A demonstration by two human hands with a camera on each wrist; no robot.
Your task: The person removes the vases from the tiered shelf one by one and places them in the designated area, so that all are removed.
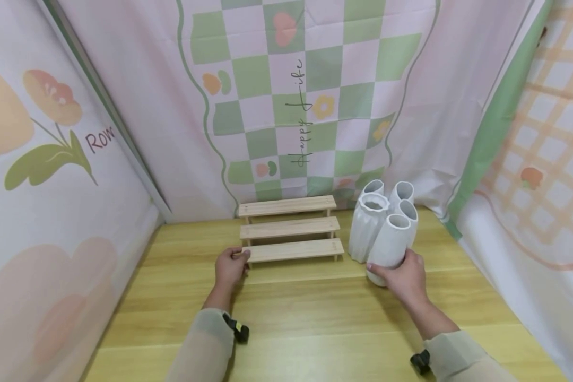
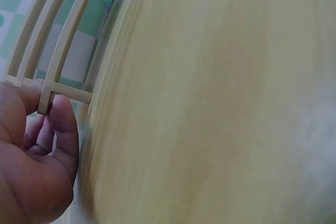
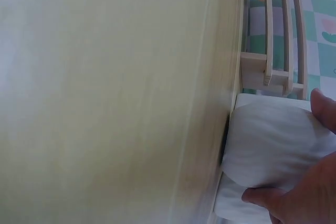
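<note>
A small three-step wooden display rack [image 1: 291, 249] stands on the table against the back curtain. My left hand [image 1: 230, 269] pinches the left end of its lowest step; in the left wrist view, the thumb and fingers [image 2: 64, 124] meet around that end. To the rack's right, several white vases [image 1: 370, 228] stand in a tight cluster, one with a scalloped rim and ribbed sides. My right hand [image 1: 408, 278] grips the smooth front vase [image 1: 389, 246] low down, thumb on its left side. The right wrist view shows this vase [image 3: 273, 145] between the spread thumb and fingers.
The wood-grain table [image 1: 310, 323] spreads out in front of both hands. Behind it hangs a green-and-white checked curtain [image 1: 315, 69]. Printed fabric walls rise on the left [image 1: 52, 212] and right [image 1: 530, 159].
</note>
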